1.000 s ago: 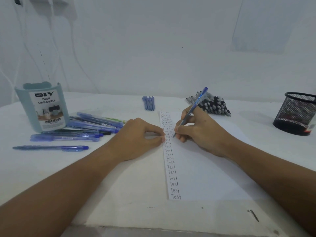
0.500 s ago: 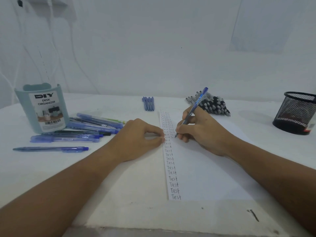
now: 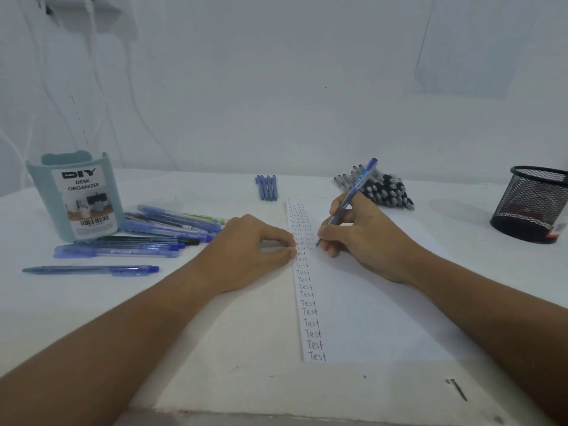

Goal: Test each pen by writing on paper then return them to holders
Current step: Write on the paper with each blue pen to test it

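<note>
The right hand holds a blue pen in a writing grip, fingers and thumb curled around the lower barrel, and the tip is on the paper. It writes in a second column of "Test" words, just right of the first column that runs down the paper's left edge. The left hand rests on the worktop at 9 o'clock from the pen tip, fingers curled, thumb and fingertip meeting at the paper's edge; I judge it steadies the sheet.

So the step in hand is the writing test of this pen. Next, the pen must go to a holder: the organizer at 10 o'clock or the mesh cup at 2 o'clock; which one I cannot tell. Loose pens lie beside the organizer, four blue pens at 12 o'clock, and a dark pile at 1 o'clock. Many seem not yet returned.
</note>
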Demonstrator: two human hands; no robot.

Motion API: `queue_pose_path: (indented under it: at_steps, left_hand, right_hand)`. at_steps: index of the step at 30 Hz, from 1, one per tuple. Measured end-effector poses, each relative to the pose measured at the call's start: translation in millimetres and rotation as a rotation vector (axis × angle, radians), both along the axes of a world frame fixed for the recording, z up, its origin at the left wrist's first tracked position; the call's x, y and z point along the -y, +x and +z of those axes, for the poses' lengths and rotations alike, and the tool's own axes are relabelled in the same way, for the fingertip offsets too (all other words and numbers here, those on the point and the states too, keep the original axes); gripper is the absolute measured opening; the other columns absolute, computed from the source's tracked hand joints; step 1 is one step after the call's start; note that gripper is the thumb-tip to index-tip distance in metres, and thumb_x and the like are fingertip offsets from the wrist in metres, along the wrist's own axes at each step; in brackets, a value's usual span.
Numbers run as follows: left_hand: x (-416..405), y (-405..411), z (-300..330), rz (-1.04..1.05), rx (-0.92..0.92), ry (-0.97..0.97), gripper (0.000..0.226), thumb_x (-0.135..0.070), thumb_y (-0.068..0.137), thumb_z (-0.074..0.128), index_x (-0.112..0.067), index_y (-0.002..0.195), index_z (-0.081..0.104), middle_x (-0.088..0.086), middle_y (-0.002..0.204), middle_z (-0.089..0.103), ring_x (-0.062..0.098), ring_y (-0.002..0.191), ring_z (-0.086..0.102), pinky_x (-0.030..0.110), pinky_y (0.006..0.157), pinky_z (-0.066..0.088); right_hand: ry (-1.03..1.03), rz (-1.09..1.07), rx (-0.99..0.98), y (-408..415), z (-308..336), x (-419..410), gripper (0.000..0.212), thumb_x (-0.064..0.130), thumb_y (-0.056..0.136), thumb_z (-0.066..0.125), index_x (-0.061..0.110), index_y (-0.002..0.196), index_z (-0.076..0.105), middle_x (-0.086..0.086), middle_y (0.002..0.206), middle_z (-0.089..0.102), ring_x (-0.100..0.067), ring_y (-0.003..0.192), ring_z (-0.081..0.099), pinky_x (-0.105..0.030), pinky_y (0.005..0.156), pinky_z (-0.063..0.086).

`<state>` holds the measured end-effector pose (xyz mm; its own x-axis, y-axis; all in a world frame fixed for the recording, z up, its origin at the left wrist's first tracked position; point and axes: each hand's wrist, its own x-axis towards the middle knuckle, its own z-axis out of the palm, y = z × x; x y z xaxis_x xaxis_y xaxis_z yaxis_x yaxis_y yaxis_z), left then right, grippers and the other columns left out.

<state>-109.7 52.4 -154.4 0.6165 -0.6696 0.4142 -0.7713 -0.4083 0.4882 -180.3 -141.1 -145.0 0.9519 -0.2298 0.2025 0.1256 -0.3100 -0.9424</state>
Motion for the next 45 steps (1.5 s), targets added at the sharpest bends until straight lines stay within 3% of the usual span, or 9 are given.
queue_pose_path:
  at_steps: [7, 11, 15, 18, 21, 25, 32, 37, 45]
  left_hand:
    - [0.7, 1.6, -0.9, -0.01, 0.008, 0.002, 0.02, -0.034, 0.085, 0.066, -0.029, 0.103, 0.074, -0.023, 0.1, 0.067, -0.033, 0.086, 0.042, -0.01, 0.075, 0.024]
    - [1.0, 1.1, -0.4, -0.008, 0.01, 0.003, 0.019, -0.034, 0.085, 0.066, -0.029, 0.102, 0.074, -0.027, 0.095, 0.064, -0.033, 0.086, 0.042, -0.01, 0.074, 0.024]
    - [0.2, 0.5, 0.0, 0.0, 0.005, -0.007, 0.019, -0.033, 0.085, 0.067, -0.028, 0.102, 0.074, -0.026, 0.095, 0.066, -0.033, 0.086, 0.042, -0.009, 0.074, 0.026]
    - [0.2, -0.6, 1.1, 0.002, -0.017, -0.019, 0.019, -0.032, 0.084, 0.068, -0.028, 0.102, 0.074, -0.034, 0.085, 0.057, -0.033, 0.085, 0.043, -0.01, 0.073, 0.026]
    - [0.3, -1.2, 2.2, -0.005, -0.018, -0.018, 0.017, -0.031, 0.085, 0.067, -0.027, 0.1, 0.075, -0.035, 0.085, 0.058, -0.031, 0.087, 0.044, -0.008, 0.074, 0.028]
    - [0.2, -1.5, 2.0, -0.007, -0.031, -0.033, 0.017, -0.03, 0.084, 0.068, -0.027, 0.099, 0.075, -0.033, 0.087, 0.06, -0.03, 0.089, 0.045, -0.008, 0.075, 0.029]
    - [0.1, -1.6, 1.4, -0.007, -0.024, -0.035, 0.018, -0.032, 0.084, 0.069, -0.029, 0.1, 0.075, -0.028, 0.095, 0.065, -0.03, 0.09, 0.045, -0.008, 0.075, 0.029]
    - [-0.4, -1.9, 1.6, 0.008, -0.032, -0.027, 0.018, -0.032, 0.084, 0.068, -0.03, 0.1, 0.074, -0.038, 0.087, 0.057, -0.032, 0.089, 0.044, -0.009, 0.075, 0.028]
    - [-0.2, -3.8, 2.8, 0.012, -0.028, -0.02, 0.018, -0.032, 0.084, 0.068, -0.03, 0.101, 0.074, -0.036, 0.088, 0.057, -0.033, 0.086, 0.044, -0.01, 0.074, 0.027]
  right_hand:
    - [0.09, 0.024, -0.015, -1.1, 2.9, 0.2, 0.032, -0.015, 0.084, 0.061, 0.01, 0.093, 0.042, -0.022, 0.077, 0.06, -0.027, 0.059, 0.057, -0.034, 0.056, 0.049]
    - [-0.002, 0.011, -0.013, -0.4, 2.2, -0.4, 0.029, -0.011, 0.085, 0.06, 0.011, 0.092, 0.042, -0.019, 0.077, 0.061, -0.027, 0.062, 0.057, -0.035, 0.059, 0.048]
    - [0.21, -0.026, 0.013, 1.0, 3.6, 1.1, 0.03, -0.013, 0.087, 0.057, 0.011, 0.094, 0.04, -0.019, 0.075, 0.056, -0.025, 0.057, 0.056, -0.033, 0.051, 0.044]
    - [0.329, -0.108, 0.064, 4.6, 6.4, -0.1, 0.016, 0.01, 0.098, 0.056, 0.011, 0.091, 0.042, -0.017, 0.074, 0.058, -0.025, 0.055, 0.056, -0.032, 0.047, 0.043]
    - [0.408, -0.16, 0.083, 6.0, 10.5, 1.2, 0.031, 0.034, 0.104, 0.042, 0.011, 0.084, 0.045, -0.012, 0.064, 0.063, -0.024, 0.055, 0.059, -0.031, 0.05, 0.048]
    - [0.497, -0.152, 0.084, 3.9, 13.6, 3.4, 0.037, 0.026, 0.105, 0.042, 0.007, 0.075, 0.051, -0.011, 0.062, 0.062, -0.025, 0.057, 0.062, -0.031, 0.052, 0.055]
    - [0.586, -0.177, 0.027, 0.1, 19.1, 9.0, 0.015, 0.017, 0.099, 0.053, 0.007, 0.11, 0.056, -0.008, 0.065, 0.06, -0.014, 0.043, 0.041, -0.022, 0.039, 0.027]
    - [0.59, -0.198, 0.084, 0.1, 19.0, 9.7, 0.016, 0.022, 0.101, 0.05, 0.01, 0.112, 0.054, -0.007, 0.063, 0.059, -0.014, 0.041, 0.039, -0.022, 0.039, 0.025]
    - [0.571, -0.199, 0.098, -0.7, 19.0, 13.7, 0.022, 0.021, 0.102, 0.049, 0.007, 0.116, 0.059, -0.003, 0.058, 0.058, -0.012, 0.041, 0.039, -0.021, 0.038, 0.027]
